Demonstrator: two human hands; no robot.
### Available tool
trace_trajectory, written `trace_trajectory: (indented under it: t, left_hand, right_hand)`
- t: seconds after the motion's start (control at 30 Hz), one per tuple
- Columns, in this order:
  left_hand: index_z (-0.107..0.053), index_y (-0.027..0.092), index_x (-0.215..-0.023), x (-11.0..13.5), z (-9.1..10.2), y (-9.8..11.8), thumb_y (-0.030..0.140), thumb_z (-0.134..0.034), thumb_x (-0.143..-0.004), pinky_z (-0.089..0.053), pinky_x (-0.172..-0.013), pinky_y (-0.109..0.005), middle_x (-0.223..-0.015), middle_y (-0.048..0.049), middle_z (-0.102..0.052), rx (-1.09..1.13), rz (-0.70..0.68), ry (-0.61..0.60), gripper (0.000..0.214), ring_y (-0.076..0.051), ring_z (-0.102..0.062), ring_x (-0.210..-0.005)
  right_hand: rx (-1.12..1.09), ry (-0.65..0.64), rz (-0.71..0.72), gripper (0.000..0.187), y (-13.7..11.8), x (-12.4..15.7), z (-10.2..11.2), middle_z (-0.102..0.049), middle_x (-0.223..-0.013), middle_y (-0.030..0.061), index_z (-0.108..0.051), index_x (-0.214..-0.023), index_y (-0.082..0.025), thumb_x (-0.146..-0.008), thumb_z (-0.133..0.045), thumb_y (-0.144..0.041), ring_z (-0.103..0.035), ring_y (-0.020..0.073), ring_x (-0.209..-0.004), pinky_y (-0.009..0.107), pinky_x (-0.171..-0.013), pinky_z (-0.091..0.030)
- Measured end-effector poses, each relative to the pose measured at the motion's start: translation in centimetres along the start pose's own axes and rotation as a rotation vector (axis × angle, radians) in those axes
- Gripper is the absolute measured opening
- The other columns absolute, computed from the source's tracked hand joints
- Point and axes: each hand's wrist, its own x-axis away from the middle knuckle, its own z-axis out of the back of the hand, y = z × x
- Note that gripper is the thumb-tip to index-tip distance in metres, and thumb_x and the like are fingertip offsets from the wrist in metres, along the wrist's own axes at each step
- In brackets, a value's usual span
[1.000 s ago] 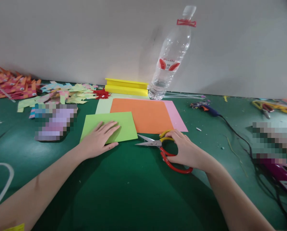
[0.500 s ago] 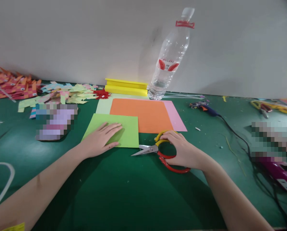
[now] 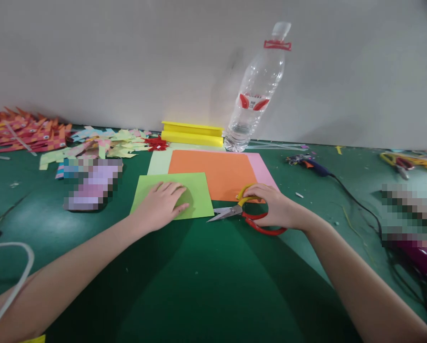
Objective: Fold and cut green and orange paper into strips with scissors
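My left hand lies flat with fingers stretched on a bright green sheet of paper. In my right hand is a pair of scissors with one yellow and one red handle loop. Their blades are parted and point left, close to the green sheet's lower right corner. Behind the green sheet lies an orange sheet, partly covered by it. A pink sheet and a pale green sheet show from under the orange one.
A plastic bottle leans by the wall beside yellow folded strips. Paper scraps, a red-orange paper pile and a blurred phone-like object lie left. To the right are a blue-handled corded tool and a purple device.
The green sheet has turned slightly under my left hand. My right hand has moved the scissors a little away from me. The whole view has shifted slightly.
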Motion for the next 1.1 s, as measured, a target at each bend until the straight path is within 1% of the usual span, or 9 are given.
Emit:
trace_trajectory:
  t: [0.07,0.13,0.17,0.23,0.33,0.47,0.6,0.77,1.1]
  left_hand:
    - [-0.048,0.015,-0.133,-1.4,0.9,-0.5,0.058,-0.024,-0.097,-0.032,-0.105,-0.043,-0.134,-0.0121,-0.052,0.003,-0.080,-0.019,0.061,-0.029,-0.044,-0.125]
    - [-0.049,0.020,-0.133,-2.7,1.3,-0.9,0.051,-0.025,-0.099,-0.030,-0.108,-0.038,-0.136,-0.0070,-0.052,0.053,-0.247,-0.048,0.052,-0.024,-0.045,-0.126]
    - [-0.047,0.023,-0.134,-3.2,1.3,-1.0,0.048,-0.025,-0.100,-0.027,-0.110,-0.035,-0.138,-0.0033,-0.050,0.088,-0.295,-0.052,0.048,-0.021,-0.042,-0.129]
    - [-0.038,0.028,-0.141,-3.8,1.0,-1.0,0.043,-0.025,-0.102,-0.020,-0.115,-0.033,-0.147,0.0031,-0.041,0.155,-0.371,-0.067,0.044,-0.016,-0.032,-0.136]
    - [-0.028,0.035,-0.146,-4.1,0.2,-0.8,0.041,-0.023,-0.102,-0.007,-0.118,-0.035,-0.153,0.0095,-0.026,0.183,-0.443,-0.140,0.044,-0.013,-0.020,-0.142]
    - [-0.023,0.037,-0.147,-4.2,-0.3,-0.7,0.040,-0.023,-0.102,-0.005,-0.118,-0.038,-0.153,0.0105,-0.020,0.175,-0.441,-0.172,0.045,-0.014,-0.014,-0.143]
    - [-0.023,0.038,-0.147,-4.3,-0.3,-0.9,0.037,-0.022,-0.103,-0.007,-0.118,-0.038,-0.153,0.0107,-0.022,0.197,-0.433,-0.166,0.044,-0.013,-0.015,-0.143]
    - [-0.025,0.039,-0.146,-4.3,-0.6,-1.1,0.037,-0.022,-0.102,-0.006,-0.118,-0.036,-0.152,0.0116,-0.023,0.211,-0.429,-0.148,0.043,-0.013,-0.016,-0.143]
    - [-0.027,0.037,-0.146,-4.4,-0.6,-1.2,0.037,-0.022,-0.102,-0.006,-0.118,-0.036,-0.152,0.0111,-0.025,0.217,-0.427,-0.145,0.044,-0.013,-0.015,-0.143]
  right_hand:
    - [-0.008,-0.021,0.000,0.047,0.2,-0.4,0.1,-0.060,-0.116,0.0057,-0.058,-0.107,-0.026,-0.061,-0.067,-0.027,-0.053,0.0277,-0.113,0.046,-0.097,-0.041]
    - [-0.015,-0.029,0.000,0.050,0.3,-0.4,0.0,-0.059,-0.118,0.0061,-0.057,-0.110,-0.026,-0.061,-0.067,-0.028,-0.052,0.0280,-0.114,0.046,-0.097,-0.042]
    - [-0.018,-0.032,-0.001,0.051,0.4,-0.4,-0.1,-0.059,-0.119,0.0061,-0.056,-0.111,-0.026,-0.062,-0.067,-0.028,-0.051,0.0280,-0.115,0.046,-0.098,-0.041]
    - [-0.028,-0.038,-0.002,0.051,0.4,-0.2,-0.4,-0.058,-0.119,0.0059,-0.056,-0.112,-0.026,-0.062,-0.067,-0.028,-0.050,0.0279,-0.116,0.046,-0.099,-0.040]
    - [-0.048,-0.041,0.003,0.048,0.4,0.2,-0.6,-0.058,-0.120,0.0054,-0.056,-0.110,-0.027,-0.063,-0.066,-0.027,-0.050,0.0282,-0.117,0.048,-0.101,-0.038]
    - [-0.045,-0.041,0.013,0.047,0.0,0.5,-0.7,-0.058,-0.120,0.0051,-0.056,-0.110,-0.028,-0.064,-0.066,-0.027,-0.051,0.0284,-0.117,0.049,-0.102,-0.036]
    - [0.002,-0.061,-0.009,0.046,-0.4,0.6,-0.9,-0.059,-0.122,0.0051,-0.056,-0.112,-0.029,-0.067,-0.065,-0.033,-0.051,0.0288,-0.117,0.050,-0.102,-0.035]
    - [0.003,-0.089,0.017,0.047,-0.3,0.8,-0.9,-0.061,-0.121,0.0029,-0.056,-0.112,-0.030,-0.066,-0.066,-0.034,-0.051,0.0283,-0.119,0.050,-0.104,-0.033]
    - [0.041,-0.063,-0.004,0.045,-2.4,0.4,-2.1,-0.058,-0.126,0.0061,-0.054,-0.115,-0.028,-0.072,-0.063,-0.038,-0.050,0.0297,-0.119,0.050,-0.099,-0.038]
